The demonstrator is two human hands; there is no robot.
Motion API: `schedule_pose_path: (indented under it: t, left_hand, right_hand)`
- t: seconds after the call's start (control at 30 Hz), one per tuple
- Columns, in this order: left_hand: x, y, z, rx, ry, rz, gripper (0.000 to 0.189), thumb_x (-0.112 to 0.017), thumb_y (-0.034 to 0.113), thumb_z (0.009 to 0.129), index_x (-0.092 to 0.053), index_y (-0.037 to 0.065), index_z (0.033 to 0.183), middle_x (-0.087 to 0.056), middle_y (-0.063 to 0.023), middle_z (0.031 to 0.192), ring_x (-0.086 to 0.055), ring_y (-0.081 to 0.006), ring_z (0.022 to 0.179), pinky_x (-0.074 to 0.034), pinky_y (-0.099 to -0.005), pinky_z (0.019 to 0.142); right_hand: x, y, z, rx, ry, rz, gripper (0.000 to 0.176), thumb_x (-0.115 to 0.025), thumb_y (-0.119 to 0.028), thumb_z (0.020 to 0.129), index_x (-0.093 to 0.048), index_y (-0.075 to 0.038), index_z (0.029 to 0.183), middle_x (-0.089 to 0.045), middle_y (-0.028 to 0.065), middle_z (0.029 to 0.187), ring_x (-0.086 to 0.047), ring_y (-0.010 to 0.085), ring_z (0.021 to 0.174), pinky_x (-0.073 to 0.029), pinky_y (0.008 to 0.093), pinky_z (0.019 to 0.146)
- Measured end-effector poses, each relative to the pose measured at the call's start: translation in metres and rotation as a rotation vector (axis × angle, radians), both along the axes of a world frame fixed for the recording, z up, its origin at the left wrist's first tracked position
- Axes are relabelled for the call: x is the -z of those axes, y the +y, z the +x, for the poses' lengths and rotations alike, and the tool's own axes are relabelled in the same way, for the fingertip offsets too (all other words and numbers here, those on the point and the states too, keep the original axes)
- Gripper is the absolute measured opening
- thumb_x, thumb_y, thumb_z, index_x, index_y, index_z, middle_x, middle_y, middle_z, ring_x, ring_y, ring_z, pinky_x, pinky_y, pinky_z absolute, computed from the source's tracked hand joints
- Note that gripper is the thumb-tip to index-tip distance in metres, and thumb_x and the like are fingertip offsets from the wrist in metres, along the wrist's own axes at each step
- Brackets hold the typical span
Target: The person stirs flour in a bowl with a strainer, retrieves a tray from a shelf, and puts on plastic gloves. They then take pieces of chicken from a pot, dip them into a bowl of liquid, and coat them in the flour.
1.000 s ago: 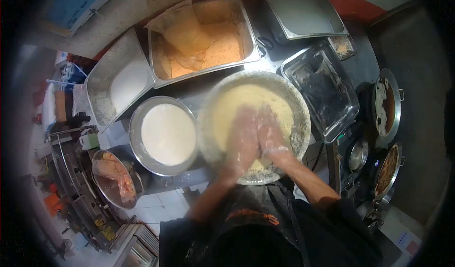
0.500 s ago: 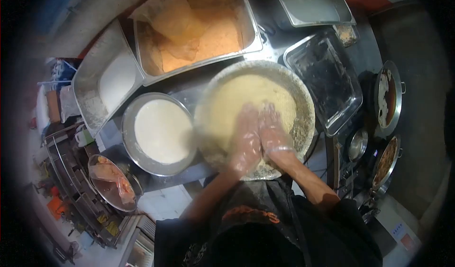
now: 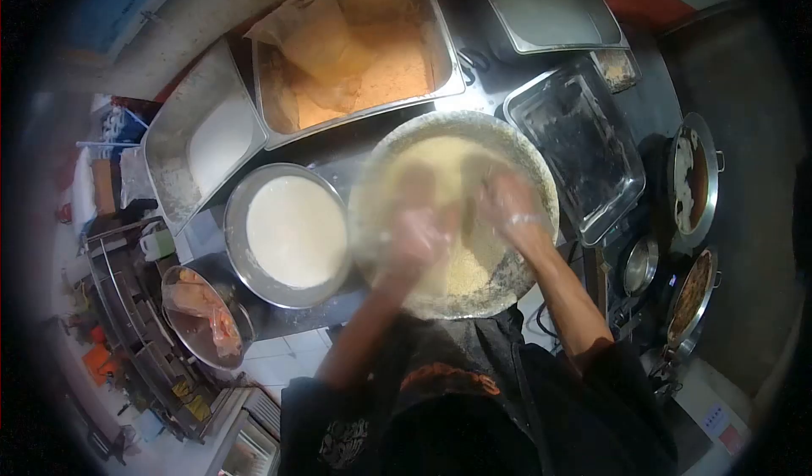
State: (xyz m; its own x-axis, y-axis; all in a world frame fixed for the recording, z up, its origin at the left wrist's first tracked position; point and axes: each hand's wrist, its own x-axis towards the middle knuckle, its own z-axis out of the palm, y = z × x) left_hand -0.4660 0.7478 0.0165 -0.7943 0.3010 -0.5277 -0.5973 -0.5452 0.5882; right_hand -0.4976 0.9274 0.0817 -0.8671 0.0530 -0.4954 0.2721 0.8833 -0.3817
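Observation:
A wide round bowl (image 3: 544,159) with a crusted rim holds pale yellow crumbs or flour (image 3: 465,269). Over the left half of this bowl is my left hand (image 3: 425,227), smeared by motion, so its fingers cannot be made out. My right hand (image 3: 512,201) is at the right side of the yellow crumbs, angled down, with its fingers blurred and partly lost against them. Both hands appear to be in thin clear gloves. Just left of the bowl stands a metal bowl of white liquid or batter (image 3: 296,231).
Behind are a steel pan of orange powder (image 3: 372,74) with a plastic bag and a bin of white powder (image 3: 222,146). A dark tray (image 3: 579,142) lies to the right, near pans (image 3: 695,180) on the stove side. A pot with orange pieces (image 3: 207,315) stands lower left.
My hands were side by side, fingers forward on the yellow crumbs. They have moved apart, the left hand to the left and the right hand to the right and farther forward.

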Motion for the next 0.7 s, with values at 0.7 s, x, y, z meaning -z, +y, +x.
schedule_pose_path:
  t: [0.7]
  left_hand:
    - [0.133,0.047,0.019,0.104,-0.169,1.095,0.03,-0.05,0.033,0.099,-0.059,0.008,0.114,-0.06,-0.0094,0.109,-0.057,-0.021,0.106,-0.043,-0.0384,0.104]
  right_hand:
    - [0.132,-0.04,-0.044,-0.506,0.192,-0.277,0.049,-0.049,-0.044,0.096,-0.055,-0.017,0.137,-0.054,0.0095,0.14,-0.05,0.0288,0.13,-0.037,0.0422,0.114]
